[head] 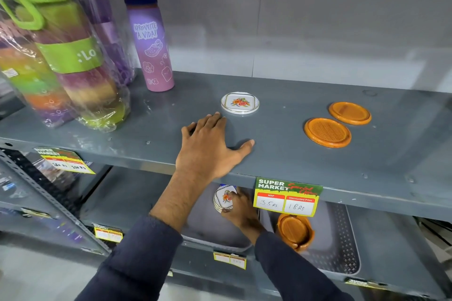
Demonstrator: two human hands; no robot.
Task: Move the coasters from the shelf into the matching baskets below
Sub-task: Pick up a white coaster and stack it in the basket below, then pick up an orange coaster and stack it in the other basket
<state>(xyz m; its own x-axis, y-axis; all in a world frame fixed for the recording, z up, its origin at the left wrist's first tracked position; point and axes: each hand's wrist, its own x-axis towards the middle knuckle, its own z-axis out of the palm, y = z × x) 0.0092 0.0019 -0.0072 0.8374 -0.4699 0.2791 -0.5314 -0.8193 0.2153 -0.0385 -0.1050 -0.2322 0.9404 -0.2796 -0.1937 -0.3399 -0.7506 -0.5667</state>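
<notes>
Left hand point(210, 146) flat on the shelf point(281, 159), fingers spread, palm down, gripping nothing. White floral coaster point(240, 102) sits just past the fingertips, up and a bit to the right of them, so basically a short reach fwd from that hand. Round, so no long axis to line up w/, any approach angle works. Lying flat, not touching the hand as far as can be told.

Right hand point(238, 208) down below the shelf edge, closed on a small stack of floral coasters point(223, 197), held tilted over the left gray basket point(220, 237). Looks like mid-drop, not released yet imo.

Relative to the white floral coaster: two orange coasters point(327, 132) point(349, 113) well off to the right on the same shelf, nearly touching each other, both flat. Right hand prob better for those, but busy rn. Below and right, a stack of orange coasters point(294, 231) standing on edge in the right gray basket point(342, 247). So 3 still on the shelf, sorting partly done by the look of it.

Readable stuff: purple bottle point(152, 44) to the left and behind says "APROVEITE A VIDA!". Wrapped cups point(66, 56) further left w/ a green band, only ":Lo" legible. Price tag point(287, 199) below and right on the shelf lip: "SUPER MARKET", "Special Offer" prob, "MRP 35 RS", "Discounted Price 18 RS". Other tags too blurry to read.
</notes>
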